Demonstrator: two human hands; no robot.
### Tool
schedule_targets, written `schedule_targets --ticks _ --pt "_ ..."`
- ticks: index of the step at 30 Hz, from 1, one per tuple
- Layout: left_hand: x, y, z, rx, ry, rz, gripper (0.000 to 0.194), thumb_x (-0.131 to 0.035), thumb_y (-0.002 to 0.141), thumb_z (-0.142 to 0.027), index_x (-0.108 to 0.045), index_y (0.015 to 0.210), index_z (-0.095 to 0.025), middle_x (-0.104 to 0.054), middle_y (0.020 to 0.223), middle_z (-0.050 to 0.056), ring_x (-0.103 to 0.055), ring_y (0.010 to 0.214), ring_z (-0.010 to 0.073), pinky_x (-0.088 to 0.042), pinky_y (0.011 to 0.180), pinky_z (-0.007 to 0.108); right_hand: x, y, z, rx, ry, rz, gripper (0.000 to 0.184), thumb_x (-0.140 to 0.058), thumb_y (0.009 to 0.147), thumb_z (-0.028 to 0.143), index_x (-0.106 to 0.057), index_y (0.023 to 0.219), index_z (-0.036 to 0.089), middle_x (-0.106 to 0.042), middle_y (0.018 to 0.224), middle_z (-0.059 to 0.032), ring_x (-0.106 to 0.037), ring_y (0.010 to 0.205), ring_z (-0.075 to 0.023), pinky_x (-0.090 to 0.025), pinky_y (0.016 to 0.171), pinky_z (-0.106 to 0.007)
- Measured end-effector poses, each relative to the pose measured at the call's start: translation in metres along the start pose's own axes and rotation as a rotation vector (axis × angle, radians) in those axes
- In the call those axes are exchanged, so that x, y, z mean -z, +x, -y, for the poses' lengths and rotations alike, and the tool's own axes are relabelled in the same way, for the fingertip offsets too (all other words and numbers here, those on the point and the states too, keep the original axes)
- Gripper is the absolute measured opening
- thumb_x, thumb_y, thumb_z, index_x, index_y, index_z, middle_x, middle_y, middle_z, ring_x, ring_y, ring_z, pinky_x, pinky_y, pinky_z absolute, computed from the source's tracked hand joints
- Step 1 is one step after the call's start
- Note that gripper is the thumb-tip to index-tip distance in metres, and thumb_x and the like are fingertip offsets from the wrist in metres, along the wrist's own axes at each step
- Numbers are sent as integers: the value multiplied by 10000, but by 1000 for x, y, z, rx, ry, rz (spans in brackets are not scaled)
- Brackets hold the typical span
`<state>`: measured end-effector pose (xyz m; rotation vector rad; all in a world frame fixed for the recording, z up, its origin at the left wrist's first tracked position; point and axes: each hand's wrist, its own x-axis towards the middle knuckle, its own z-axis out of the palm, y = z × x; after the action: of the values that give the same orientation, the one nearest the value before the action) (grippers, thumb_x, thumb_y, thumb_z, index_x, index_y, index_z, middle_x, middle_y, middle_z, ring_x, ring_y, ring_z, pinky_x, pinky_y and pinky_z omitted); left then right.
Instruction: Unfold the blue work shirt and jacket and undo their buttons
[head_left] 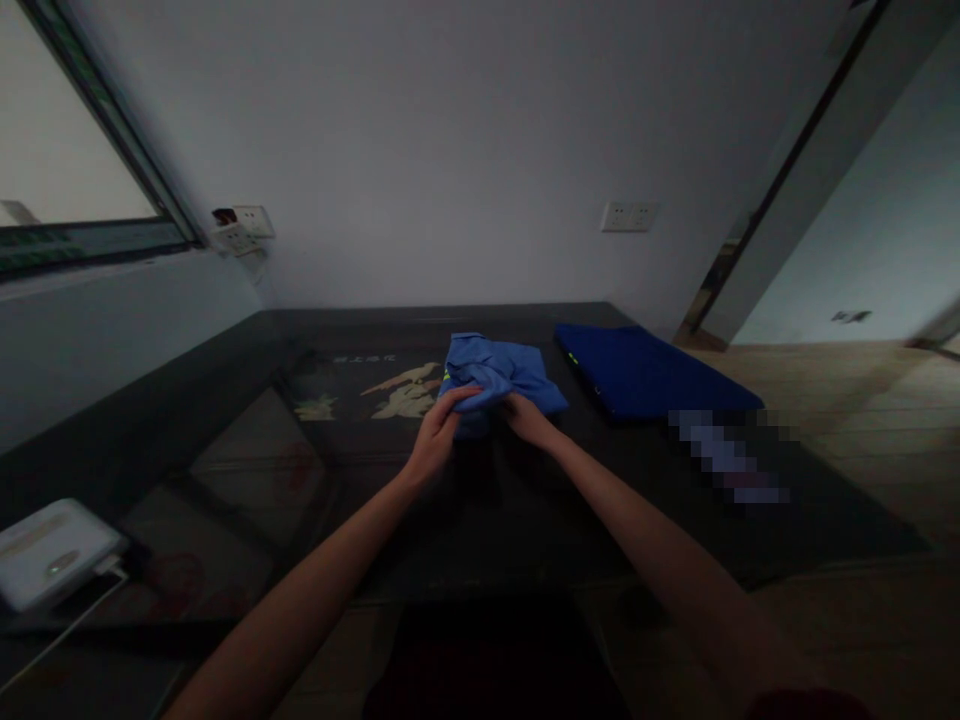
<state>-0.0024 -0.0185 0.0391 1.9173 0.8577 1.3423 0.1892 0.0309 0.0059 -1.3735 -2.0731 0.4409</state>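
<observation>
A crumpled piece of blue cloth (525,370), which looks like a garment, lies bunched on the dark table in front of me. My left hand (442,415) grips its near left edge, thumb on top and fingers partly under the fabric. On the near right side, my right hand (527,418) is closed on the same cloth, its fingertips hidden beneath a fold. A yellow-green mark shows at the cloth's left side. To the right lies a flat, darker blue folded cloth (652,370), apart from both hands.
The dark glossy table (525,540) has a printed picture on its surface. A white box-shaped device (60,555) with a cable sits at the left edge. A blurred-out item (724,455) lies at the right. Wall sockets (628,216) are on the wall behind.
</observation>
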Motion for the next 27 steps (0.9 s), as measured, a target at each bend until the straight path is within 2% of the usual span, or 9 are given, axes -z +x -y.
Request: schedule_targets --ticks 3,5,8,14,17,20,22,25,27 --pt "-3 -3 -3 -47 -16 97 339 -371 854 -177 -650 1045 -188 -532 1330 68 -464 1239 220 -309 1075 403 26 -26 -7 -209 447 -41 205 -477 837 214 -645 948 173 -672 905 -67 -629 859 -196 -523 772 -368" --pt "-5 -7 -5 -74 -23 248 341 -374 856 -181 -660 1041 -183 -549 1315 82 -480 1227 225 -321 1065 405 40 -45 -9 -335 672 -131 219 -507 847 304 -612 1006 196 -665 905 -54 -642 804 -178 -548 698 -342" --pt "-11 -15 -9 -154 -26 499 340 -375 863 -201 -673 1027 -177 -627 1203 98 -543 1150 231 -366 1024 396 52 -64 -8 -438 825 -241 278 -500 868 403 -547 1074 223 -649 908 -50 -650 757 -162 -559 636 -312" --pt "-27 -29 -22 -159 -51 874 304 -464 812 -152 -681 1018 -203 -689 1055 70 -608 1025 225 -425 960 360 50 -65 1 -449 752 -233 417 -506 836 500 -479 1182 269 -606 886 -28 -629 728 -160 -546 556 -279" --pt "-29 -33 -34 -165 -108 1010 368 -581 754 -139 -658 1101 -237 -671 1115 53 -599 1055 231 -421 978 360 42 -64 4 -330 626 -186 469 -537 803 512 -509 1194 255 -579 861 -25 -597 725 -164 -527 572 -280" --pt "-26 -31 -42 -97 -198 1077 421 -695 720 -226 -638 1136 -245 -649 1165 54 -583 1096 241 -418 995 367 36 -66 7 -152 432 -167 520 -605 775 472 -525 1227 227 -559 888 -27 -558 747 -162 -505 686 -315" --pt "-22 -27 -39 17 -262 962 350 -668 766 -302 -643 1100 -204 -674 1093 73 -625 1012 230 -467 932 361 34 -68 8 -57 313 -164 580 -655 752 446 -512 1266 219 -547 915 -31 -534 768 -168 -481 744 -338" --pt "-16 -15 -17 121 -204 417 260 -534 864 -320 -632 1042 -157 -680 1002 91 -641 928 198 -491 875 341 31 -70 11 16 226 -111 691 -690 738 422 -432 1351 235 -530 892 -24 -509 743 -172 -464 714 -330" --pt "-13 -5 4 126 -77 94 264 -533 856 -286 -606 1074 -157 -644 1090 104 -594 1044 209 -452 940 361 29 -70 13 30 218 -64 684 -685 749 409 -414 1355 243 -517 832 -3 -501 702 -165 -451 674 -310"
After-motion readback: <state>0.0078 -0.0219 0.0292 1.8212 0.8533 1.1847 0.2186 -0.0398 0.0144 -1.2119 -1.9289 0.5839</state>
